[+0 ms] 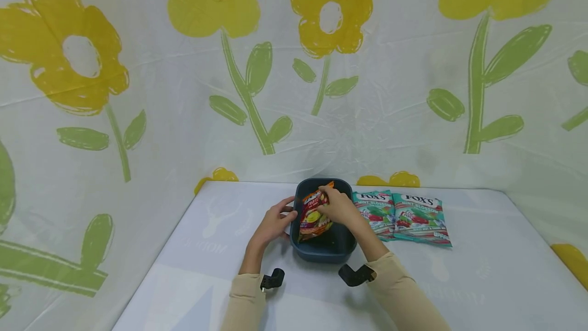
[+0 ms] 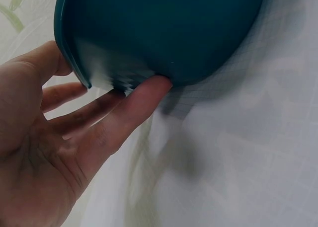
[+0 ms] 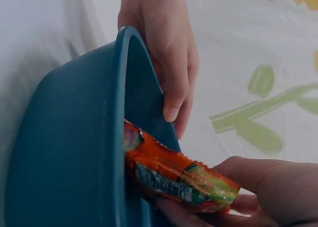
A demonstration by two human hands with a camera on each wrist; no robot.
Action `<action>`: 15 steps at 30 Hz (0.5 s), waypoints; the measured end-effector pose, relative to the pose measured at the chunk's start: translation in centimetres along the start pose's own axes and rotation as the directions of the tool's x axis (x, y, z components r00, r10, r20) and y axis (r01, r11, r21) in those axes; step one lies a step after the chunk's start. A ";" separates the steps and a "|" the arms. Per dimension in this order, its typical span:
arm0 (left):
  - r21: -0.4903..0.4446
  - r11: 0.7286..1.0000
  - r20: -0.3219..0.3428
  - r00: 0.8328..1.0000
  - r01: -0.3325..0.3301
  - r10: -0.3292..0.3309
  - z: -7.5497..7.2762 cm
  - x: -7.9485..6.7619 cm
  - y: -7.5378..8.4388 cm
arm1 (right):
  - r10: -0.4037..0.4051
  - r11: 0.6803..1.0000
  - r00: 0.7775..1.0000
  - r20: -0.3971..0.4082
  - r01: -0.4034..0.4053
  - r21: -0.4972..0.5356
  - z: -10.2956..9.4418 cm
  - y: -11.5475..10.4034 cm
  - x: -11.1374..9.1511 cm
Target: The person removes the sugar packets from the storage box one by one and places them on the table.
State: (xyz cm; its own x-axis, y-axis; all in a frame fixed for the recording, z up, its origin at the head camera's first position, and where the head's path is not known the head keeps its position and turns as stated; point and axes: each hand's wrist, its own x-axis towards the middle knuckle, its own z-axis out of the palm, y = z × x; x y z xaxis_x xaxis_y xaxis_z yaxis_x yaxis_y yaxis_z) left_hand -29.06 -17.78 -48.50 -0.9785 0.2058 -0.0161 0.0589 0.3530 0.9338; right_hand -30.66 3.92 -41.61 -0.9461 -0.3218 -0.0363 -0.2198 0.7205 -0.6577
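A dark teal-blue plastic basin (image 1: 323, 258) stands on the table. Tilted inside it is an orange and red candy bag (image 1: 314, 216) with fruit pictures, partly above the rim in the right wrist view. My right hand (image 1: 341, 207) pinches this bag between thumb and fingers. At the basin's left side, my left hand (image 1: 272, 222) touches the wall and rim with its fingers spread and fairly straight, as the left wrist view (image 2: 74, 122) of this hand shows. The basin's floor is mostly hidden by the bag and right hand.
Right of the basin lie two teal FOX'S candy bags (image 1: 374, 213), the outer bag (image 1: 421, 219) next to the inner one. A white cover (image 1: 206, 269) lies over the table. Behind hangs a flower-printed curtain (image 1: 390, 91).
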 end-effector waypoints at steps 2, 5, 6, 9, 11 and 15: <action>0.000 1.000 0.000 1.000 -0.006 0.006 0.0 0.1 -0.1 | -0.015 0.999 1.000 -0.002 0.015 0.052 0.0 0.5 0.1; 0.000 1.000 -0.001 1.000 -0.006 0.006 0.0 0.1 -0.1 | -0.026 0.986 1.000 -0.009 0.027 0.165 0.2 1.4 0.2; 0.003 1.000 -0.001 1.000 -0.005 0.005 0.0 0.1 -0.1 | -0.026 0.978 1.000 -0.013 0.028 0.207 0.2 1.7 0.2; 0.009 1.000 -0.003 1.000 -0.002 0.002 0.1 0.1 -0.1 | -0.016 0.943 1.000 -0.020 0.022 0.331 0.5 2.3 0.2; 0.014 1.000 -0.006 1.000 -0.001 0.001 0.1 0.1 -0.2 | -0.004 0.919 1.000 -0.024 0.014 0.395 0.6 2.5 0.2; 0.012 1.000 -0.013 1.000 -0.004 0.004 0.1 0.0 -0.1 | 0.021 0.869 1.000 -0.021 -0.008 0.494 0.8 2.7 0.2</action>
State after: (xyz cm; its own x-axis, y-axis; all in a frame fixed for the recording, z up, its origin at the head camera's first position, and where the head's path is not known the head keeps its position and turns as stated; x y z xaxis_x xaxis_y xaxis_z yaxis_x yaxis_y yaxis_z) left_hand -29.09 -17.74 -48.67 -0.9807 0.1952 -0.0078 0.0649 0.3635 0.9293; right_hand -31.28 5.35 -43.99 -0.9554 -0.2934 -0.0346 -0.0658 0.3253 -0.9433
